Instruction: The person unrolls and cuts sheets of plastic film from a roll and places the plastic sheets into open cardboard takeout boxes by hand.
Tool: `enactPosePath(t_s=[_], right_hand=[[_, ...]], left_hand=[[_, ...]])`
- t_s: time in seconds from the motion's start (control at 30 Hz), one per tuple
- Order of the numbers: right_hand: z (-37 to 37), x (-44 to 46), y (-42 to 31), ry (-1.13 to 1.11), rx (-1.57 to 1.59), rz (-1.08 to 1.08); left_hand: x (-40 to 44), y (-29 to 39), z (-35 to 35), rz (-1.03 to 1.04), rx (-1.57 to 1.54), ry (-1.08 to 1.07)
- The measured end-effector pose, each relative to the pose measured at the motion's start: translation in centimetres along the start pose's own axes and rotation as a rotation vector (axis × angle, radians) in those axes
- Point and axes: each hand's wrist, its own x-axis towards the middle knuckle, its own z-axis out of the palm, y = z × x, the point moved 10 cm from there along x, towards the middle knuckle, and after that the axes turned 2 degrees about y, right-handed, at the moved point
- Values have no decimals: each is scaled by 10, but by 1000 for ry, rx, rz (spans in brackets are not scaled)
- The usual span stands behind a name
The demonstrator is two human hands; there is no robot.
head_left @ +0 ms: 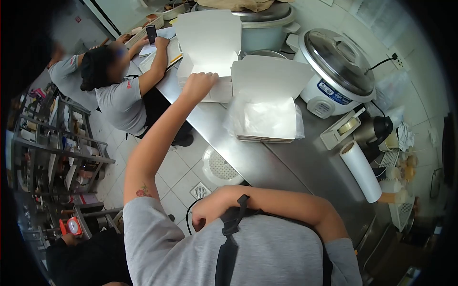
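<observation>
My left hand (pixel 201 86) reaches forward with its fingers curled over the front edge of an open white cardboard box (pixel 210 35), whose lid stands up at the back. This box tops a stack. Beside it on the right is a second stack, with an open white box (pixel 272 81) on top and a clear plastic liner (pixel 269 117) lying in it. My right arm is bent across my body. Near my waist, my right hand (pixel 209 209) is curled closed; its fingertips are mostly hidden, and a thin black cord loops beside it.
A large rice cooker (pixel 336 71) stands behind the boxes on the steel table (pixel 305 167). A white roll (pixel 361 171) and a tape dispenser (pixel 341 128) lie to the right. At the left, a person (pixel 124 100) holds a phone (pixel 151 35); shelves (pixel 62 138) stand beyond.
</observation>
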Motion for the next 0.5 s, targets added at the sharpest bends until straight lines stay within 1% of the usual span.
enactPosePath(t_s=[0.07,0.1,0.13,0.2,0.23,0.27,0.3,0.4,0.43,0.5], right_hand=[[6,4,1,-31,-39,3],[11,10,2,-53,-63,-8],[15,13,3,-74,-86,-18],[20,16,2,-92,-85,-36],[22,17,2,-99,-84,-45],[21,17,2,-60,-89,-58],[19,18,2,-22,-93,-72],[16,21,3,80,-112,-118],[15,21,3,114,-118,-133],[11,21,11,144,-252,-93]], left_hand=[[-17,3,-26,-45,37,247],[-24,0,-38,-48,17,305],[-29,-5,-63,-67,-72,449],[-42,-15,-109,-186,-119,652],[-51,-12,-141,-199,-181,791],[-61,-8,-166,-213,-245,929],[-67,-4,-170,-201,-310,980],[-83,61,-208,45,-476,1072],[-82,89,-214,137,-528,1001],[-79,141,-215,301,-600,864]])
